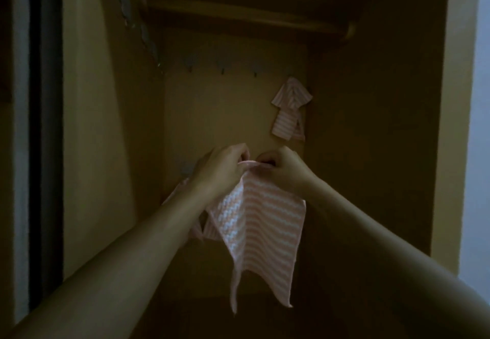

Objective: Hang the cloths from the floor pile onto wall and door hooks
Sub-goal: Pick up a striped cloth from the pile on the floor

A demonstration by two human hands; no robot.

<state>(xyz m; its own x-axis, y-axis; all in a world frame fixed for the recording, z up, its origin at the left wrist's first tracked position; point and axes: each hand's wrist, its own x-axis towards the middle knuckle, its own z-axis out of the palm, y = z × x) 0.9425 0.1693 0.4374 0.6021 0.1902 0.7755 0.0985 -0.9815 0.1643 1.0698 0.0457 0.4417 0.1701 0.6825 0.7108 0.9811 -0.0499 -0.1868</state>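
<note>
From the head camera, I face a dim recessed nook with a back wall (225, 115), a side wall on my left and another on my right. No box or basket shows here; what holds things is the hooks.

My left hand (220, 168) and my right hand (286, 167) are raised close together in front of the back wall. The fingers of both hands are curled and pinch the small loop (252, 164) at the top edge of a pink-and-white striped cloth (267, 227). The cloth hangs down freely from that loop, its lower corners loose in the air between my forearms. Behind my left wrist another striped cloth (197, 230) hangs, mostly hidden by my arm. Just left of my left hand a lower hook (187, 170) sits on the wall, faint in the dark.

Higher up, a row of hooks runs along the back wall: three bare ones (224, 66), and at the right end a hanging cloth (290, 109) that droops in folds near the right corner. The wall between that cloth and the left corner is bare. A wooden shelf (238, 14) crosses above the hooks. More hooks (148, 41) line the left wall, blurred.

I count three striped cloths and two hands.
</note>
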